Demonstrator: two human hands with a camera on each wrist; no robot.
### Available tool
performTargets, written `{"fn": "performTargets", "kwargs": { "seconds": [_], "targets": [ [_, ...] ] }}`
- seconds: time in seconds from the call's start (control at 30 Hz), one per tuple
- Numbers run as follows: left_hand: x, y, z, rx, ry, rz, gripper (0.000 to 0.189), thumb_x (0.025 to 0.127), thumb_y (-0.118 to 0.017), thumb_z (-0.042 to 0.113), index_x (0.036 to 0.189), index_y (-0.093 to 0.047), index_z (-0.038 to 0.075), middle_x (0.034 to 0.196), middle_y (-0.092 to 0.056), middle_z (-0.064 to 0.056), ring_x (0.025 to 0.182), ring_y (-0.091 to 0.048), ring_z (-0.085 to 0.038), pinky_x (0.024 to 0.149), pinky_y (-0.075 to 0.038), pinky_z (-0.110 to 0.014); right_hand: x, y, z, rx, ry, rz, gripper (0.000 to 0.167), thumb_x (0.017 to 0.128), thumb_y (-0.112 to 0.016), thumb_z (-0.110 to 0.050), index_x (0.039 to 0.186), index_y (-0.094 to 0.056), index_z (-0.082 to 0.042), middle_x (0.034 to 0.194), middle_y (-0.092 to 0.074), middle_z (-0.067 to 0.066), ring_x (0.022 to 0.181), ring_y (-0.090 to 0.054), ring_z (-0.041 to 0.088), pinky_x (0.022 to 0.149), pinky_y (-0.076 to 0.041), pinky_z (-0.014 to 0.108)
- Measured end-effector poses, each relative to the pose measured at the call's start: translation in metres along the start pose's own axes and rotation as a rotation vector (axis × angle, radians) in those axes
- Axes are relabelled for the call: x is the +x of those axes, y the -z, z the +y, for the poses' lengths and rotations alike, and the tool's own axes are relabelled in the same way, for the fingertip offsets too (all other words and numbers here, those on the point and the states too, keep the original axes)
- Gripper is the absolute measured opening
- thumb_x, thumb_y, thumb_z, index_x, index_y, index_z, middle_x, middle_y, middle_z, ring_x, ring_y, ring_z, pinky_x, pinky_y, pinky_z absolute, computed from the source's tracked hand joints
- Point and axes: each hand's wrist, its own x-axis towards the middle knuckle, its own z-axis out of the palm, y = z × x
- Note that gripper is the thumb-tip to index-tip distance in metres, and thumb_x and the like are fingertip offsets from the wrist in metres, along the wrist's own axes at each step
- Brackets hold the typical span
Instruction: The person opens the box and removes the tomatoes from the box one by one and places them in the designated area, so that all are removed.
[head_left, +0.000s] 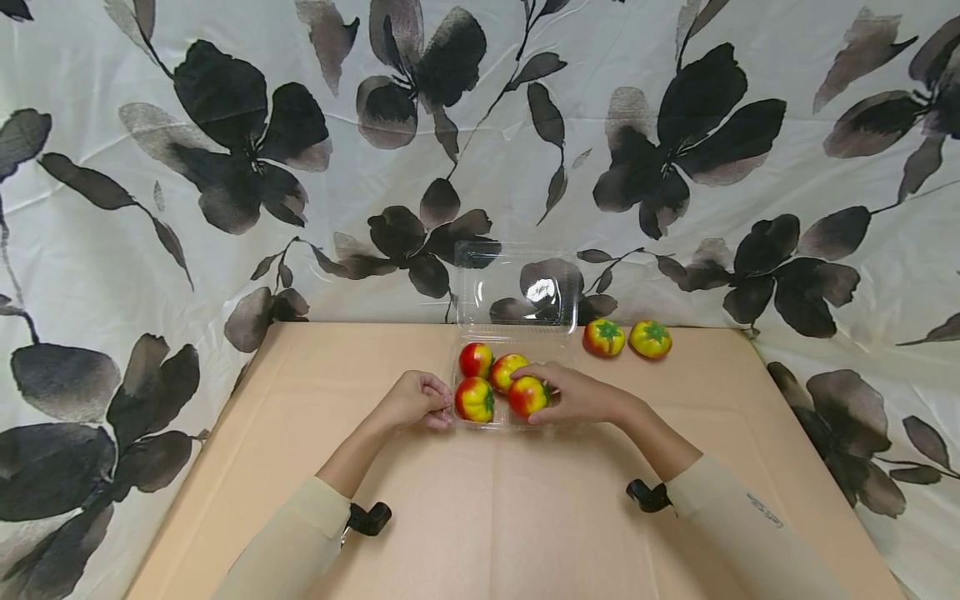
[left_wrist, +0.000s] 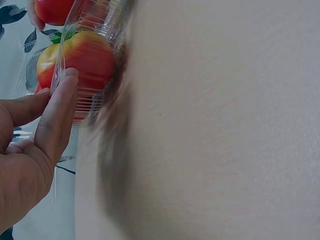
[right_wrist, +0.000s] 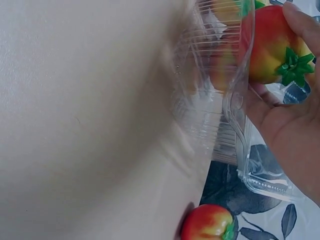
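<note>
A clear plastic clamshell box (head_left: 513, 427) sits on the table with its see-through lid (head_left: 517, 292) raised at the back. Three red-and-yellow toy fruits with green tops, one of them the front left fruit (head_left: 474, 400), lie inside on the left and middle. My right hand (head_left: 573, 393) grips another such fruit (right_wrist: 272, 45) at the box's front right; in the right wrist view it is above the rim, fingers around it. At the box's left side my left hand (head_left: 416, 400) pinches the clear rim between thumb and fingers, seen closely in the left wrist view.
Two more toy fruits, a nearer-to-box one (head_left: 603, 337) and an outer one (head_left: 650, 339), rest on the table right of the box. The tan tabletop (head_left: 480, 517) ends at a floral cloth (head_left: 525, 167) behind. Each wrist carries a black camera mount (head_left: 369, 518).
</note>
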Motion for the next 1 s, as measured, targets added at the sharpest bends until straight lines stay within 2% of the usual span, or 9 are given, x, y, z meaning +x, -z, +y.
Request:
{"fn": "performTargets", "kwargs": {
  "seconds": [0.17,0.3,0.4,0.57,0.73,0.83,1.0],
  "targets": [
    [0.000,0.000,0.001,-0.006,0.001,-0.001,0.010,0.097,-0.063,-0.007,0.105,-0.061,-0.013,0.077,-0.069,-0.013,0.063,-0.072,-0.020,0.062,-0.066,-0.032,-0.005,0.002,0.000,-0.008,0.000,0.056,0.069,0.086,-0.085,-0.034,0.146,-0.053,-0.026,0.140,-0.054,0.008,0.125,-0.049,0.027,0.107,-0.050,0.047],
    [-0.001,0.000,0.001,-0.010,-0.002,-0.004,0.010,0.097,-0.063,-0.007,0.105,-0.061,-0.013,0.077,-0.069,-0.013,0.063,-0.072,-0.020,0.062,-0.066,-0.032,-0.008,0.003,0.000,0.008,-0.001,0.102,0.069,0.085,-0.087,-0.031,0.146,-0.054,-0.029,0.134,-0.054,0.007,0.121,-0.048,0.025,0.102,-0.052,0.044],
    [-0.001,0.000,0.001,-0.012,-0.005,-0.010,0.010,0.097,-0.063,-0.007,0.105,-0.061,-0.014,0.076,-0.069,-0.013,0.063,-0.071,-0.019,0.062,-0.066,-0.033,-0.012,0.003,0.002,0.009,0.017,0.140,0.070,0.084,-0.087,-0.029,0.146,-0.056,-0.030,0.134,-0.053,0.007,0.123,-0.048,0.024,0.102,-0.052,0.044],
    [-0.001,0.000,0.000,-0.021,-0.007,-0.019,0.011,0.097,-0.063,-0.008,0.105,-0.061,-0.015,0.075,-0.069,-0.012,0.062,-0.071,-0.019,0.063,-0.067,-0.033,-0.018,0.004,0.007,0.016,0.059,0.203,0.073,0.083,-0.088,-0.027,0.148,-0.054,-0.023,0.141,-0.055,0.005,0.129,-0.051,0.025,0.110,-0.050,0.051],
    [0.000,0.001,0.000,-0.029,-0.010,-0.025,0.010,0.097,-0.062,-0.008,0.104,-0.060,-0.015,0.075,-0.069,-0.013,0.062,-0.072,-0.019,0.063,-0.067,-0.034,-0.024,0.007,0.007,0.061,0.027,0.246,0.073,0.081,-0.091,-0.025,0.143,-0.052,-0.024,0.144,-0.055,0.000,0.133,-0.053,0.026,0.111,-0.050,0.055],
    [0.000,0.001,-0.001,-0.026,-0.009,-0.024,0.011,0.097,-0.063,-0.008,0.104,-0.060,-0.015,0.075,-0.069,-0.013,0.062,-0.072,-0.019,0.063,-0.067,-0.034,-0.030,0.011,0.005,0.060,0.011,0.265,0.073,0.078,-0.092,-0.031,0.140,-0.053,-0.026,0.141,-0.056,-0.003,0.131,-0.054,0.025,0.111,-0.050,0.057],
    [-0.001,0.001,0.000,-0.018,-0.007,-0.020,0.011,0.098,-0.063,-0.007,0.105,-0.061,-0.015,0.075,-0.069,-0.013,0.062,-0.072,-0.019,0.063,-0.067,-0.034,-0.036,0.017,0.006,0.037,0.018,0.301,0.076,0.075,-0.093,-0.037,0.140,-0.056,-0.020,0.137,-0.058,-0.003,0.131,-0.053,0.025,0.115,-0.047,0.058]
  ]
}}
